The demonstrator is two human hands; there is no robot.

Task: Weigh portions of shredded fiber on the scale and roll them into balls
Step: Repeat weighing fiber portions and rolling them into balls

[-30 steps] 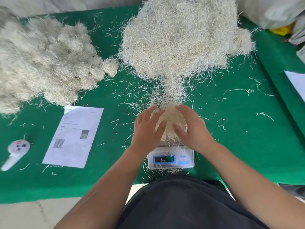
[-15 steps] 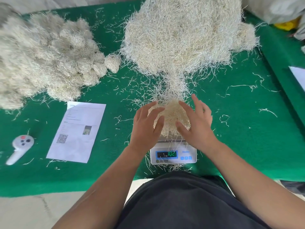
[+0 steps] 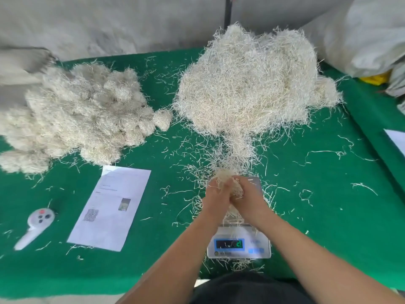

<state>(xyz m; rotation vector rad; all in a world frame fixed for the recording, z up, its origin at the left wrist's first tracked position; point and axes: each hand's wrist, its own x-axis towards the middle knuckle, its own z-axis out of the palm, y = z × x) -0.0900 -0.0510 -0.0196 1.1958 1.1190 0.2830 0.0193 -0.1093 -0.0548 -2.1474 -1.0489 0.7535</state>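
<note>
A small white digital scale (image 3: 238, 242) with a lit blue display sits at the near table edge. Just above its pan, my left hand (image 3: 215, 195) and my right hand (image 3: 246, 195) press together around a pale portion of shredded fiber (image 3: 225, 179), fingers curled round it, strands poking out on top. A big loose fiber heap (image 3: 249, 84) lies behind, with a trail of strands reaching down to the scale. A pile of rolled fiber balls (image 3: 74, 115) lies at the left.
The table wears green felt (image 3: 328, 216) strewn with stray strands. A printed sheet (image 3: 111, 207) and a white handheld controller (image 3: 35, 224) lie at the near left. Grey-white sacks (image 3: 370, 34) stand at the far right; another paper (image 3: 397, 139) at the right edge.
My hands have closed in from both sides of the portion and now squeeze it between them, lifted a little off the pan. The view has tilted up and back.
</note>
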